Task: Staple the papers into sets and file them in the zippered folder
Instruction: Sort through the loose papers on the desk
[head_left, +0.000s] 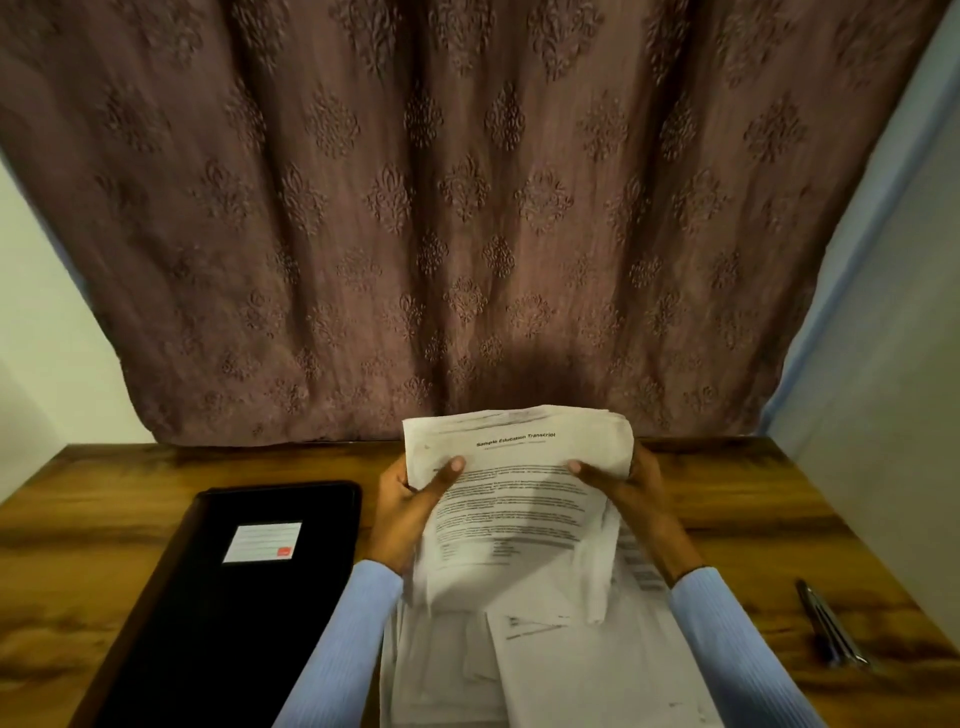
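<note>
A bundle of printed papers (519, 499), its top sheet headed "Sample Education Transcript", is held upright above the table. My left hand (410, 499) grips its left edge with the thumb on the front. My right hand (623, 488) grips its right edge the same way. More loose sheets (571, 670) lie flat on the table under and in front of the bundle. The black zippered folder (234, 613) with a white label lies shut on the table to the left of my left arm. A metal stapler (831, 629) lies at the right, apart from both hands.
The wooden table (753, 519) reaches back to a brown patterned curtain (467, 208). A pale wall stands at the left and a bluish wall at the right. Bare wood shows to the right of the papers.
</note>
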